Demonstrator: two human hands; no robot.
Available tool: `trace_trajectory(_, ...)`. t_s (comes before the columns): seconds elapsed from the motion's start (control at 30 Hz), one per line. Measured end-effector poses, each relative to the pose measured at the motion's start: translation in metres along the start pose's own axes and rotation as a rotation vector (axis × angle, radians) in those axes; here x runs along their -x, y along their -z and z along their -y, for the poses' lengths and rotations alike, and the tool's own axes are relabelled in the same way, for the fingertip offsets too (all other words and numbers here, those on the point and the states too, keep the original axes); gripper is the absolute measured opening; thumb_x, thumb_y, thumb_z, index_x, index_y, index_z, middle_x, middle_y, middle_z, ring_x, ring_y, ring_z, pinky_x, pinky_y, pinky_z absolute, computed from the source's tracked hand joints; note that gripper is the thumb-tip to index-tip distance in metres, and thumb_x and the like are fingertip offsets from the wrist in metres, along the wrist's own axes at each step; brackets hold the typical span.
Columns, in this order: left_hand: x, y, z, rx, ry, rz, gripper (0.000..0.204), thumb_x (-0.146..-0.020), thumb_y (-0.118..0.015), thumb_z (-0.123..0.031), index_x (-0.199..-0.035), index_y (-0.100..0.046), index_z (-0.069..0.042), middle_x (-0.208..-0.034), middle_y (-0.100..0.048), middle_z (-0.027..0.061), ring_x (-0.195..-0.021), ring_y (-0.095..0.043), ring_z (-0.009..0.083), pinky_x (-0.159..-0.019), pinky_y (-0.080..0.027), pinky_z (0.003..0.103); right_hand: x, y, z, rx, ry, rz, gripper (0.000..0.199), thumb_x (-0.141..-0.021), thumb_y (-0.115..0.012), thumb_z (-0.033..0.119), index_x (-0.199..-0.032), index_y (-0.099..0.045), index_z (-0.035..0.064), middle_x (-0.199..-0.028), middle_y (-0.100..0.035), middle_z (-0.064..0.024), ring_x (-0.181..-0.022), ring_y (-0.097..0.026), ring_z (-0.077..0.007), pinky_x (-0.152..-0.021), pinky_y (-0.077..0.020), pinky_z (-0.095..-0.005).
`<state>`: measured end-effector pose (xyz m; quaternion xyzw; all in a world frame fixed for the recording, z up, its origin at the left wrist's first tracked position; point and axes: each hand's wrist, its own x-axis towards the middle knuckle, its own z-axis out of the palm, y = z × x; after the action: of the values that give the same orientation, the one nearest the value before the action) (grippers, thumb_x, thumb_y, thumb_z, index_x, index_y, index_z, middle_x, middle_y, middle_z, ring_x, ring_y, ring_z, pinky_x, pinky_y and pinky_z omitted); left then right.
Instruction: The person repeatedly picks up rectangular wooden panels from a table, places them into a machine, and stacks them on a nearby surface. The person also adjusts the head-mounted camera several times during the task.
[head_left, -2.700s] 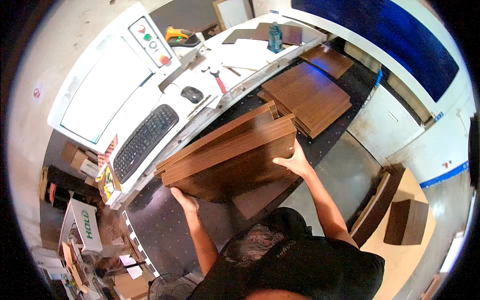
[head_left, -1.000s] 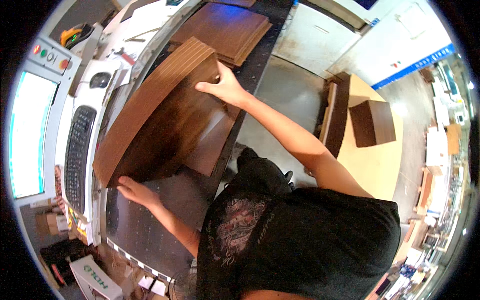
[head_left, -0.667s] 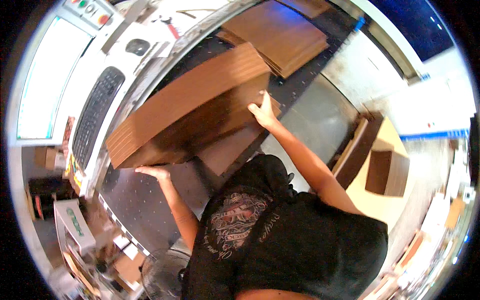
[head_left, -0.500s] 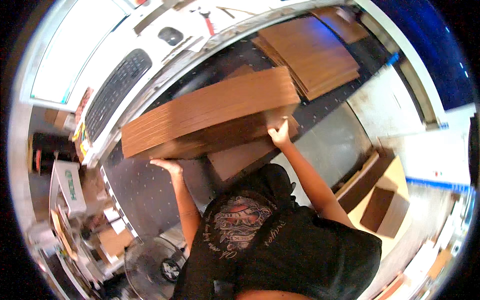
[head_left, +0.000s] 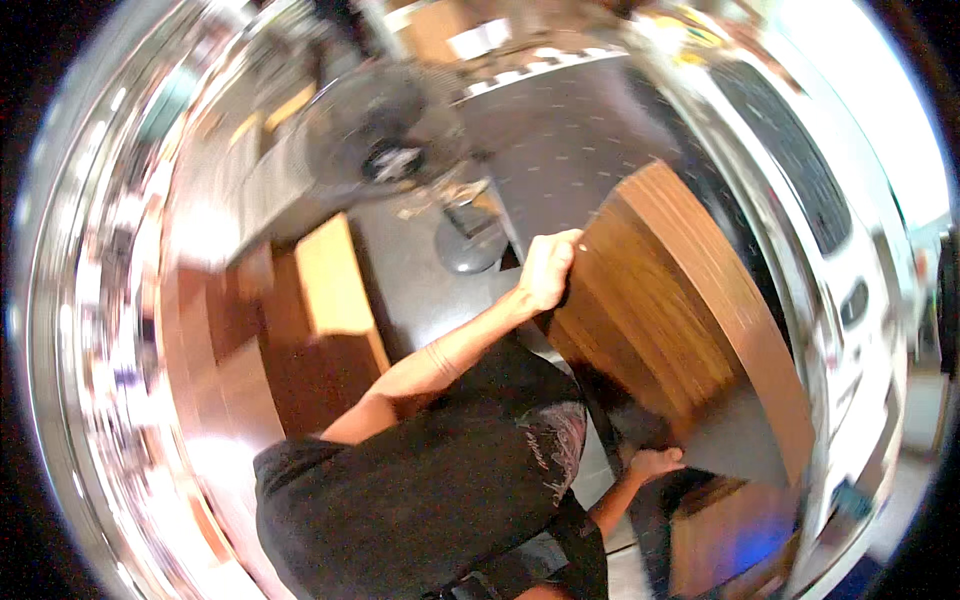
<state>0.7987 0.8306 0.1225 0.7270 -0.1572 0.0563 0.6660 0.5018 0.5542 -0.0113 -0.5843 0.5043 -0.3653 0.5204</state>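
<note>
Black table [head_left: 560,120] stretched beneath; brown board stack [head_left: 665,300], tilted over it, had swung round as person [head_left: 400,490] turned, leaving work apparently mid-carry. Left hand [head_left: 549,270] clasped one corner; right hand [head_left: 656,463] gripped near opposite end, partly hidden.

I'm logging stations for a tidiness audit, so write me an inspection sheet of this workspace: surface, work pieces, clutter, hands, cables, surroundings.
Surface: black table, speckled with small light marks.
Job's things: panel stack, brown, held tilted; more brown panels lie at the picture's lower right, under a blue glare.
Clutter: keyboard and mouse beside the table.
Hands: left hand grips one end of the stack; right hand is at the other end, its grip unclear.
Cables: nothing seen.
Surroundings: fan near the table; brown boards at left; bright screen upper right; far left blurred.
</note>
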Motion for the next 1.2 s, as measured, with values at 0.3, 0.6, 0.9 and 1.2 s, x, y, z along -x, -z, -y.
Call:
trace_trajectory(0.3, 0.115, 0.127, -0.051, 0.079, 0.048, -0.585, 0.097, -0.097, -0.037, -0.082, -0.122, -0.067, 0.006, -0.102, -0.073, 0.0089, -0.096, -0.062, 0.0159, -0.086, -0.05, 0.035, -0.008, -0.096, 0.071, -0.112, 0.167, 0.651, 0.078, -0.092, -0.06, 0.051, -0.141, -0.037, -0.0055, -0.136, -0.051, -0.0197, -0.122, -0.049, -0.0311, -0.108, -0.0417, -0.0484)
trace_trajectory(0.6, 0.261, 0.274, -0.054, 0.281, 0.091, -1.129, 0.093, -0.099, -0.032, -0.081, -0.141, -0.052, 0.0, -0.137, -0.058, 0.0108, -0.123, -0.053, 0.0243, -0.106, -0.042, 0.042, 0.124, -0.205, 0.097, -0.137, 0.3, 1.169, 0.1, -0.086, -0.066, 0.067, -0.148, -0.037, -0.0061, -0.146, -0.049, -0.0215, -0.134, -0.046, -0.0344, -0.115, -0.0379, -0.052)
trace_trajectory(0.9, 0.372, 0.466, -0.12, 0.051, 0.168, -1.715, 0.101, -0.099, -0.032, -0.082, -0.157, -0.036, 0.0, -0.159, -0.041, 0.0169, -0.145, -0.037, 0.0332, -0.122, -0.027, 0.046, 0.416, -0.311, 0.093, -0.277, 0.301, 1.57, 0.117, -0.078, -0.074, 0.078, -0.153, -0.035, -0.0027, -0.147, -0.051, -0.02, -0.137, -0.049, -0.0357, -0.117, -0.0404, -0.0529)
trace_trajectory(1.2, 0.343, 0.614, -0.128, -0.186, 0.47, -1.795, 0.08, -0.109, -0.036, -0.063, -0.101, -0.07, 0.009, -0.088, -0.071, 0.0116, -0.087, -0.06, 0.0175, -0.081, -0.05, 0.039, 0.584, -0.41, 0.138, 0.086, 0.138, 1.862, 0.085, -0.099, -0.062, 0.059, -0.152, -0.036, -0.0031, -0.149, -0.048, -0.0192, -0.133, -0.051, -0.0343, -0.113, -0.0409, -0.0494)
